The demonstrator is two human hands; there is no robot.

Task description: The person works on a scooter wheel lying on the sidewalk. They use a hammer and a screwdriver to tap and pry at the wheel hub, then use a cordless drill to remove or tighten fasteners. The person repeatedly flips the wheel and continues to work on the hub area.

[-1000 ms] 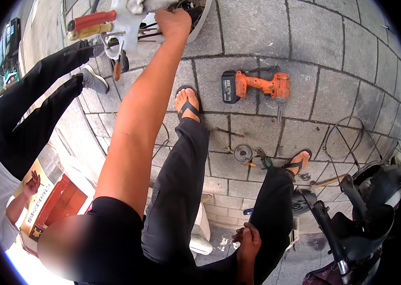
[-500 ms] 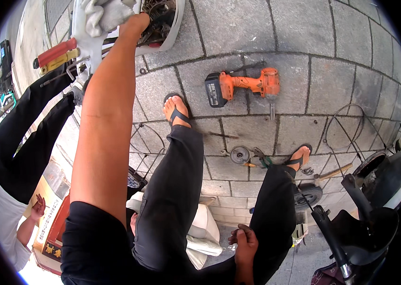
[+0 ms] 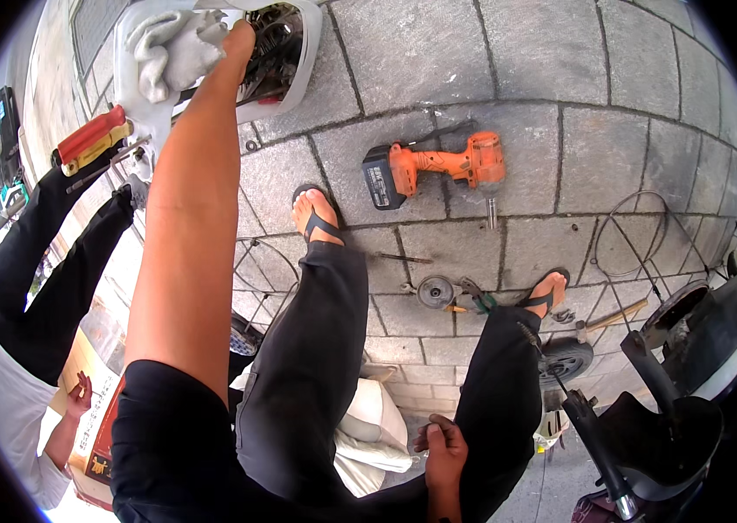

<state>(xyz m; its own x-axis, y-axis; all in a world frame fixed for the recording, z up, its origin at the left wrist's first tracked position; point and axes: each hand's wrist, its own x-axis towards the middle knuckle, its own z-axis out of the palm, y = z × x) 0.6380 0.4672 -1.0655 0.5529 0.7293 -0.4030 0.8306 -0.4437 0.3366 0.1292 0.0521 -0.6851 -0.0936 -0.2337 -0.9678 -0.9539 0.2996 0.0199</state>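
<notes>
My left arm stretches up across the view to a whitish plastic tool bin [image 3: 303, 74]. My left hand [image 3: 241, 39] reaches into it, at the edge of a jumble of dark metal parts [image 3: 274, 44]; its fingers are hidden. Beside that hand a grey-white cloth or glove [image 3: 178, 54] lies over the bin. Low in the view, by my right thigh, my right hand [image 3: 444, 447] is closed with the fingers curled in; anything inside it is too small to make out. An orange cordless impact wrench [image 3: 447, 164] with a black battery lies on the paving, apart from both hands.
Red-handled [image 3: 94, 132] and yellow-handled tools stick out from the bin's left side. Between my feet are a round metal part [image 3: 435, 292], pliers-like tool and thin rod. A hammer [image 3: 617, 315], small wheel [image 3: 566, 359] and looped cable [image 3: 639, 231] lie right. Another person [image 3: 11, 366] is at left.
The view has shifted slightly, so the bin sits lower and further left. My left hand stays at the bin. My right hand remains closed near my thigh.
</notes>
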